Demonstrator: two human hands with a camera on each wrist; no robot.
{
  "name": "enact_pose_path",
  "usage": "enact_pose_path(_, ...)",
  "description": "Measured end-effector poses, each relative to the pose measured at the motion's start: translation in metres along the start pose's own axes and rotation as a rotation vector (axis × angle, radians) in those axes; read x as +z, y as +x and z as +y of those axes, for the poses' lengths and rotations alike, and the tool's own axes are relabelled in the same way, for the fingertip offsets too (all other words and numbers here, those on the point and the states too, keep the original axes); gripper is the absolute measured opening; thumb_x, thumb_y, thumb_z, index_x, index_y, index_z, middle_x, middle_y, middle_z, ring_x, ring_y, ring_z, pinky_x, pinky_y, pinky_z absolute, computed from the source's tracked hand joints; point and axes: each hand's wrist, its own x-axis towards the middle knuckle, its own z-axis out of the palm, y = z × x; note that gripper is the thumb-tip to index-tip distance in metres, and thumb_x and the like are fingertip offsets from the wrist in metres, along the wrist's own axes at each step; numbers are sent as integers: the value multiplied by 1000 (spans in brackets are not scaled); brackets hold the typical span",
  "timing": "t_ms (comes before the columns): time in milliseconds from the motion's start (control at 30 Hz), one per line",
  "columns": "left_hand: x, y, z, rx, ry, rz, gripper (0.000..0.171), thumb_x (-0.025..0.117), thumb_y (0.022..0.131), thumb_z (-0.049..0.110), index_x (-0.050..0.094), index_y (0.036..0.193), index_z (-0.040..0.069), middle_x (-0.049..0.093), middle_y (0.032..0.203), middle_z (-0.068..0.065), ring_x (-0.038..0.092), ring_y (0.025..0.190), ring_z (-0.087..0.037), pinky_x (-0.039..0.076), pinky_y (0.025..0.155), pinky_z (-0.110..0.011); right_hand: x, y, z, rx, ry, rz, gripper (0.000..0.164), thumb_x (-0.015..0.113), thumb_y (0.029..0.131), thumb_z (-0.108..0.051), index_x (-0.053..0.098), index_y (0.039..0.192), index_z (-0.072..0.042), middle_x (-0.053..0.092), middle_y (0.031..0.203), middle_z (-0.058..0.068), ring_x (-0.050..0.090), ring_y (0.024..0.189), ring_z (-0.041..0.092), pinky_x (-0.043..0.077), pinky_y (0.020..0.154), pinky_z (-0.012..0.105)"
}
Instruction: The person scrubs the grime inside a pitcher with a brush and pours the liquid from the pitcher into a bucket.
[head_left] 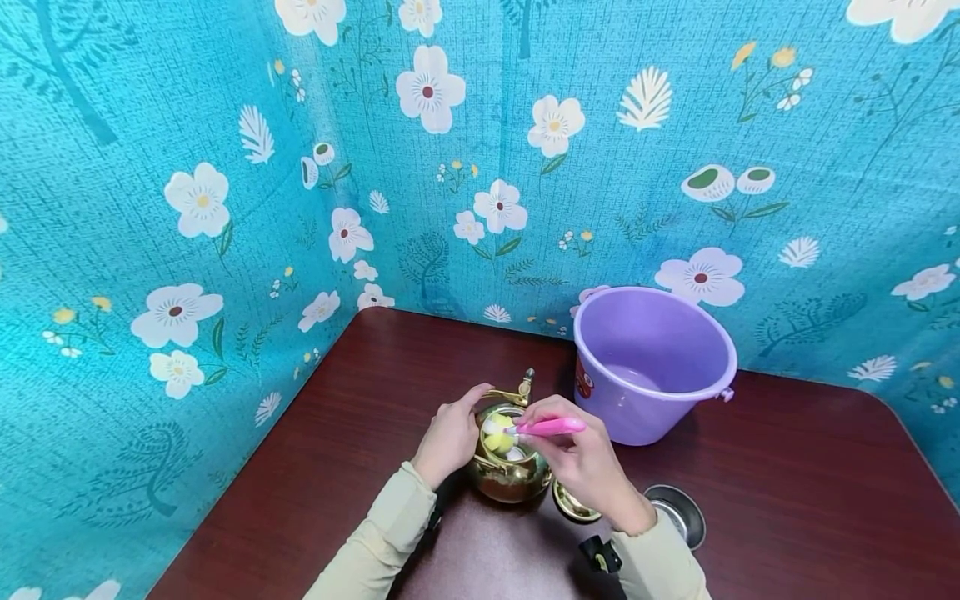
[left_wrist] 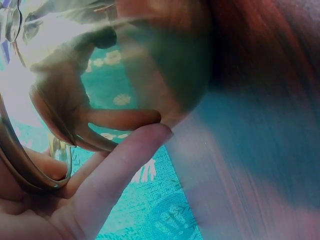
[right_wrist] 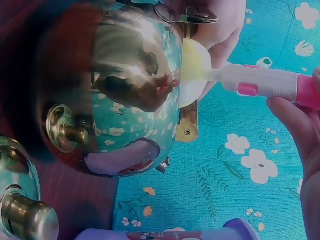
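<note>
A shiny brass kettle (head_left: 510,483) stands on the table without its lid, its mouth facing up. My left hand (head_left: 450,437) grips it from the left at the rim, and one finger (left_wrist: 135,150) lies along its curved wall in the left wrist view. My right hand (head_left: 577,458) holds a sponge brush by its pink and white handle (right_wrist: 265,81). The brush's yellow and white sponge head (head_left: 498,434) sits in the kettle's mouth. The brass lid (head_left: 576,504) lies beside the kettle, partly hidden under my right hand.
A purple bucket (head_left: 645,408) stands behind and to the right of the kettle. A small metal bowl (head_left: 684,515) is by my right forearm. Blue flowered cloth (head_left: 465,275) hangs behind the dark red wooden table (head_left: 810,500) and along its left side.
</note>
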Motion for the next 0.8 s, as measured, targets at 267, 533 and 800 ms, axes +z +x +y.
enact_pose_path(267,0,0,1,-9,1,-10,46,47,92,0,56,132,22,70,82,-14,66,66,-26,50,54,-38,-2,1,-3,53,34,-13,29,75,70,14,66,91,-5,68,89,8,66,85,18,51,81,16)
enact_pose_path(533,-1,1,2,-20,-14,-21,47,45,92,0,55,132,24,70,82,-14,61,59,-21,46,50,-33,-4,-1,-3,86,69,-34,27,73,73,14,66,90,-6,68,91,8,67,86,19,53,78,18)
enact_pose_path(800,0,0,2,-35,-30,-18,47,47,91,0,56,130,24,71,86,-14,63,63,-24,48,53,-37,-3,-1,-3,121,92,-15,26,71,76,14,65,93,-4,70,91,10,68,88,17,54,78,20)
